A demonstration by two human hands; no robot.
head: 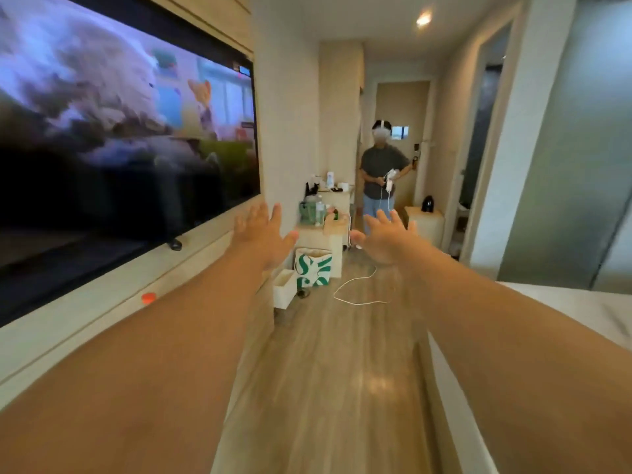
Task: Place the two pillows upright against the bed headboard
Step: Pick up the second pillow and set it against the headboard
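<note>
The single head view looks forward along the wooden floor (pixel 328 371) toward a far doorway, television (pixel 119 131) close on its left.

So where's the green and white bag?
In the head view the green and white bag stands on the wooden floor near the middle, against a pale cabinet, just below and between the outstretched hands.

A white bag (pixel 313 271) with green lettering, a pale wood-grain floor (pixel 328 371) — and an orange dot (pixel 148 297).
</note>
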